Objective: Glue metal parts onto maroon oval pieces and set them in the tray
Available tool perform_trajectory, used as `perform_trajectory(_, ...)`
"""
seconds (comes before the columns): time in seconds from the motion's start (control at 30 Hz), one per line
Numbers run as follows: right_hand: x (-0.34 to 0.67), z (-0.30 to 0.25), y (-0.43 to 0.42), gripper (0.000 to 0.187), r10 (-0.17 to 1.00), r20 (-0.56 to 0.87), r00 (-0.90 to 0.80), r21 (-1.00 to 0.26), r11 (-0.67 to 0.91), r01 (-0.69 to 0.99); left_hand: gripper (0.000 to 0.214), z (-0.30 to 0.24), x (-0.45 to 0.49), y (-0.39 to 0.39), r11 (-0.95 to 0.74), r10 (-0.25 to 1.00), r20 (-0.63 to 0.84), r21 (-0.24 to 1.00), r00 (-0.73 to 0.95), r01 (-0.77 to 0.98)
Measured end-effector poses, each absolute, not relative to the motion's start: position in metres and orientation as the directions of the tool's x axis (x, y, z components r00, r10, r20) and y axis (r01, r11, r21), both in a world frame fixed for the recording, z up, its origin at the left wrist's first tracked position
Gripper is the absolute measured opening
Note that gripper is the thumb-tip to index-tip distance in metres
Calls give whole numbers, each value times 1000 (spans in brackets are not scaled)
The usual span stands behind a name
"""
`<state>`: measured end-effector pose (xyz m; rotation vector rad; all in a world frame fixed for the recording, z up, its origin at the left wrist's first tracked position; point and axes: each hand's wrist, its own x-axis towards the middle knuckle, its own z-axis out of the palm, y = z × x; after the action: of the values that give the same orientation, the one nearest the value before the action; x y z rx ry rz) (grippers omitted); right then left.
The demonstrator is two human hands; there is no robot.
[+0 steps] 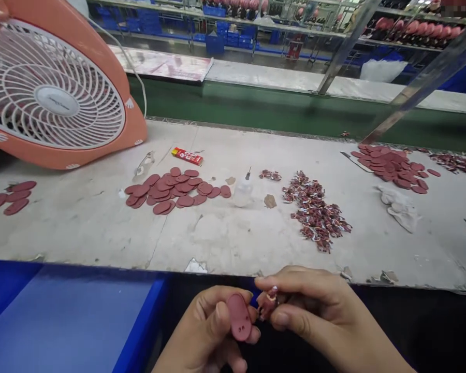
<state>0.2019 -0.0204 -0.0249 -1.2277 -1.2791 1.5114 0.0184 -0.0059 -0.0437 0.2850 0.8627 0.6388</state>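
Note:
My left hand (212, 326) pinches a dark-red oval base (238, 316) with small holes near its lower end. Just to the right, my right hand (310, 311) grips a small painted figurine (269, 302) between thumb and fingers, close beside the base. Whether the two pieces touch is hard to tell. Both hands are in front of the table's near edge. Beyond them lie a heap of oval bases (174, 189), a clear bottle with a needle tip (243, 192) and a pile of small figurines (318, 212).
An orange fan (58, 98) stands at the left. A blue bin (70, 316) is below the table (217, 238) edge. A red-and-yellow box (187, 156) lies farther back. More bases (396, 166) and a crumpled white cloth (399, 207) are at the right, by a slanted metal post (415, 90).

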Motion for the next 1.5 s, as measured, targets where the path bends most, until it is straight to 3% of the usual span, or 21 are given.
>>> perform_trajectory(0.23,201,-16,-21,20,963,-152,-221,-985,-131,110,40,-45,20,-10,764,645,-610,492,461,-417)
perform_trajectory(0.33,200,-12,-20,17,969,-80,-234,-985,-42,166,41,-44,20,-11,771,636,-611,490,472,-406)
perform_trajectory(0.67,199,-10,-21,20,961,31,-276,-975,90,205,34,-46,24,-15,763,645,-567,448,513,-466)
perform_trajectory(0.93,202,-6,-19,20,943,56,-328,-955,146,258,34,-40,23,-9,822,569,-617,422,543,-381)
perform_trajectory(1.17,199,-1,-17,17,920,147,-363,-879,290,379,35,-39,24,-9,825,565,-649,445,509,-348)
perform_trajectory(1.5,199,-1,-16,16,918,96,-385,-879,259,399,36,-38,24,-10,831,555,-665,418,499,-368)
